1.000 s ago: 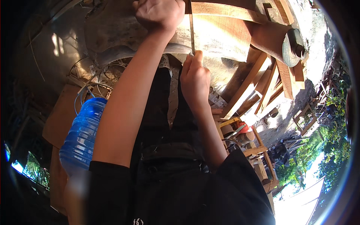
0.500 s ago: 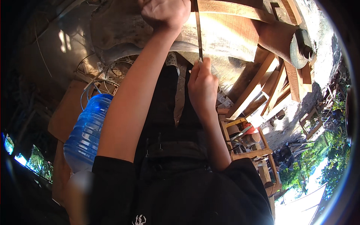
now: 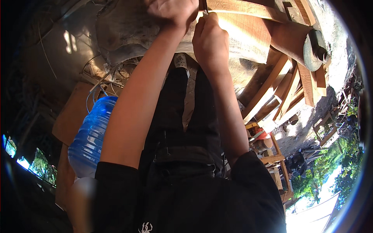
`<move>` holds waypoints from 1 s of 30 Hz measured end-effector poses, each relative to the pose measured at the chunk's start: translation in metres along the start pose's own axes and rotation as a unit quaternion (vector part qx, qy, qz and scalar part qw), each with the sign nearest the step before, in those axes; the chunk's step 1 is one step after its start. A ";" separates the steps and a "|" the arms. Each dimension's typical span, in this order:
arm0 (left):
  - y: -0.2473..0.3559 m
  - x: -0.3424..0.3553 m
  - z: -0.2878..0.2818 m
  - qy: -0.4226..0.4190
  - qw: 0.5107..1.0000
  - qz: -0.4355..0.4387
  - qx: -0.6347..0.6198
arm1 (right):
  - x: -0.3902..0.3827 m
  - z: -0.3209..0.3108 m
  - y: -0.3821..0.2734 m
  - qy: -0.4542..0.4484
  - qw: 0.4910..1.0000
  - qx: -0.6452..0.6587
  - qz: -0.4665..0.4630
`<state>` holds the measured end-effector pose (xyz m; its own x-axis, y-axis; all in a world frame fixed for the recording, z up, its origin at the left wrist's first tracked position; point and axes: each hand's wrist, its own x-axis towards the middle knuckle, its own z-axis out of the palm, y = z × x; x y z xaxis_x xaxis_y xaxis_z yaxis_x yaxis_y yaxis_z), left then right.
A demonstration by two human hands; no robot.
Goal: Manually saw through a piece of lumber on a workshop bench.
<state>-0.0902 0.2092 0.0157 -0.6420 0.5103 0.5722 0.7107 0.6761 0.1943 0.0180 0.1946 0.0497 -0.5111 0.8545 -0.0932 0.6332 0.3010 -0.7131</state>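
At the top centre, my right hand is closed on the handle of a long, thin metal tool. My left hand is just left of it at the upper edge, its fingers hidden or cut off by the frame. Both hands are over a pale, curved-edged wooden board with a reddish plank across its far side. Whether my left hand touches the wood I cannot tell.
A large blue water bottle stands left beside coiled wires. Loose timber pieces and a cylindrical object lie to the right, above a wooden crate frame. My shoe shows below the board.
My right hand has moved sharply upward along with the tool, whose length now mostly leaves the top of the picture. My left hand stays at the upper edge, shifted slightly up and right.
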 end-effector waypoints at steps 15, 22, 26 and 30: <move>-0.010 0.000 -0.007 -0.011 0.999 0.025 -0.024 | -0.032 -0.009 -0.006 -0.034 0.998 -0.036 0.037; 0.002 0.008 -0.011 -0.036 0.999 0.007 -0.014 | -0.018 -0.009 -0.006 -0.043 0.996 -0.060 0.057; -0.004 0.003 -0.005 -0.039 0.999 0.008 -0.028 | -0.014 -0.005 -0.003 -0.025 0.997 -0.066 0.021; -0.012 0.004 -0.011 -0.011 1.000 -0.002 -0.012 | -0.068 -0.025 -0.003 -0.100 0.989 -0.054 0.090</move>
<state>-0.0988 0.1974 0.0243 -0.6511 0.5194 0.5535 0.7147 0.6650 0.2167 0.0652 0.1463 0.0753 -0.4821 0.8008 -0.3553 0.7774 0.2039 -0.5951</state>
